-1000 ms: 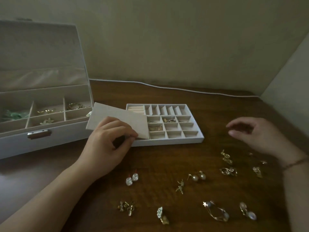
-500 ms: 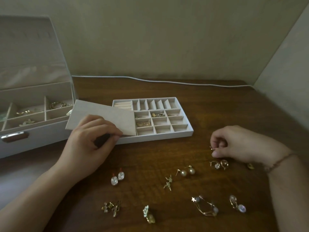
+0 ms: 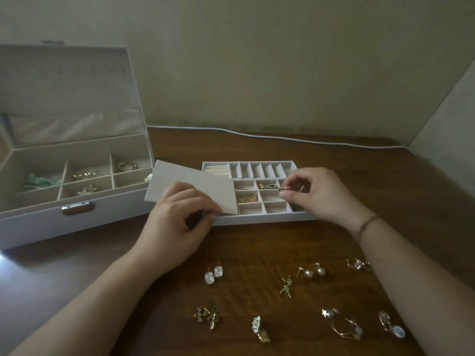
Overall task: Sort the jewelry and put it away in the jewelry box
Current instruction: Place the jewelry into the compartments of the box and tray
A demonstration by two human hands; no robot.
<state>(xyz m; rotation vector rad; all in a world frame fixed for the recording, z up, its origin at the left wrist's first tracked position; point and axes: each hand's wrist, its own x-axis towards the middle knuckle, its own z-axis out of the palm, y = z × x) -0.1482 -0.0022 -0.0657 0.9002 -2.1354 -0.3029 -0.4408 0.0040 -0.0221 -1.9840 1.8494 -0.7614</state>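
Note:
A grey compartment tray [image 3: 259, 219] lies mid-table, with a few gold pieces in its middle cells. My left hand [image 3: 174, 224] pinches the front corner of the tray's flat beige lid [image 3: 190, 183], which is lifted and slid to the left. My right hand [image 3: 318, 194] hovers over the tray's right side, pinching a small gold earring [image 3: 284, 188] between thumb and fingers above a middle cell. The open jewelry box [image 3: 77, 214] stands at the left with pieces in its compartments. Several earrings lie loose on the wood in front, among them crystal drops [image 3: 213, 276] and pearl studs [image 3: 312, 272].
The wooden table [image 3: 257, 247] meets a wall at the back, where a white cable [image 3: 282, 137] runs along. A pale panel [image 3: 447, 129] closes the right side. More loose pieces are gold clusters [image 3: 208, 316] and hoop earrings [image 3: 341, 323] near the front edge.
My right hand picked a small earring from the table at the right and carried it left and up over the tray. My left hand keeps holding the lid.

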